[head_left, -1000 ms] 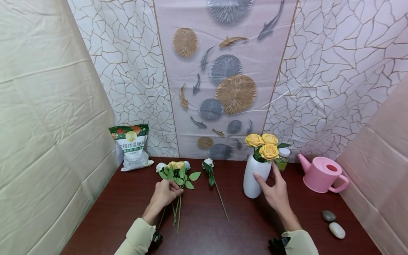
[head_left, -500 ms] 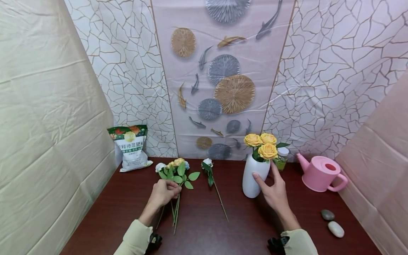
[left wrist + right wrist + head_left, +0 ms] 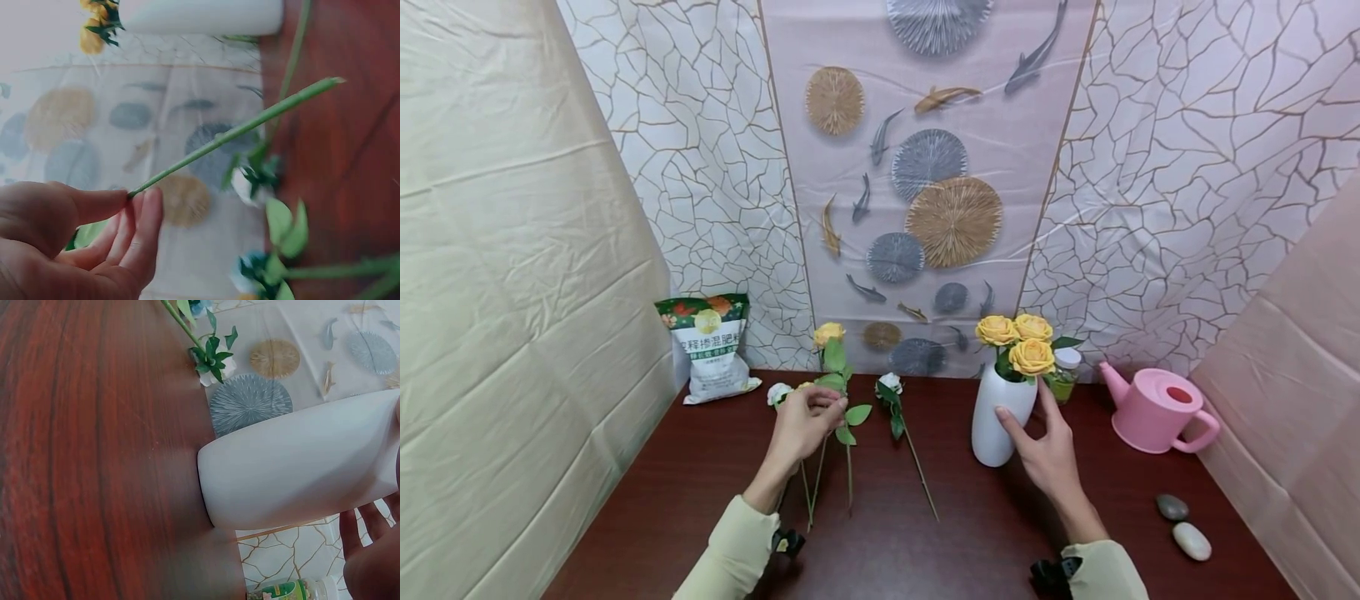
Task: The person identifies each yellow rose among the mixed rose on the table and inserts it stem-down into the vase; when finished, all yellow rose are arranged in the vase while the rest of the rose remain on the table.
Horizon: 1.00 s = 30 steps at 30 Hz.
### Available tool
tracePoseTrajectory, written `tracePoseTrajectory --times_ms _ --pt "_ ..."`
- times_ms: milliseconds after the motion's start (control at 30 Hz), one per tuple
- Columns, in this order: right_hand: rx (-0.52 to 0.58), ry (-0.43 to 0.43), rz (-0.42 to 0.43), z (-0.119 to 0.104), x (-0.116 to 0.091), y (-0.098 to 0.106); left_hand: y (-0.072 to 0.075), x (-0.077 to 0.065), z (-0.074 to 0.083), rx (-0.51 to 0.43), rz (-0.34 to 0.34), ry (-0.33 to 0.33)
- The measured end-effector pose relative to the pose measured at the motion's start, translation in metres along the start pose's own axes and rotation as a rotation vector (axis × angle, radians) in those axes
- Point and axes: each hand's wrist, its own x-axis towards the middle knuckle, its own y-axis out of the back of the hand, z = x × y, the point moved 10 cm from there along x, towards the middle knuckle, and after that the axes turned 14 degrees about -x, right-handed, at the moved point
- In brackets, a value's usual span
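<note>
My left hand (image 3: 806, 423) pinches the green stem (image 3: 219, 139) of a yellow rose (image 3: 829, 334), its bloom raised above the table's back edge. The stem's cut end points away from the fingers in the left wrist view. Behind and below that hand lie more flowers, among them a white rose (image 3: 778, 393), their stems partly hidden. My right hand (image 3: 1051, 446) holds the white vase (image 3: 996, 421), thumb on its front and fingers round the far side. The vase stands upright on the table with several yellow roses (image 3: 1032, 356) in it.
A single white rose (image 3: 890, 384) with a long stem lies mid-table. A fertilizer bag (image 3: 711, 350) stands at the back left. Right of the vase are a small jar (image 3: 1065, 373), a pink watering can (image 3: 1161, 410), a grey stone (image 3: 1172, 506) and a white stone (image 3: 1192, 541).
My left hand has lifted one yellow rose up from the flower bunch and moved slightly right and up. The right hand and the vase have stayed in place.
</note>
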Motion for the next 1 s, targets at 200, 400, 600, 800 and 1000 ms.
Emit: tracePoseTrajectory --times_ms 200,400,600,800,1000 --pt "0.006 -0.002 0.000 0.000 0.000 0.000 -0.024 0.013 0.039 -0.084 -0.012 -0.110" --pt "0.009 -0.008 0.001 0.001 0.000 -0.001 -0.048 0.024 0.082 -0.255 -0.019 -0.250" --pt "0.006 -0.009 -0.002 -0.001 -0.001 0.000 -0.069 0.028 0.116 -0.452 0.019 -0.377" --pt "0.021 -0.038 -0.026 -0.012 -0.004 0.007 -0.098 0.036 0.142 -0.665 0.019 -0.445" --pt "0.022 -0.045 -0.047 -0.030 -0.008 0.013 -0.123 0.041 0.161 -0.675 0.028 -0.510"
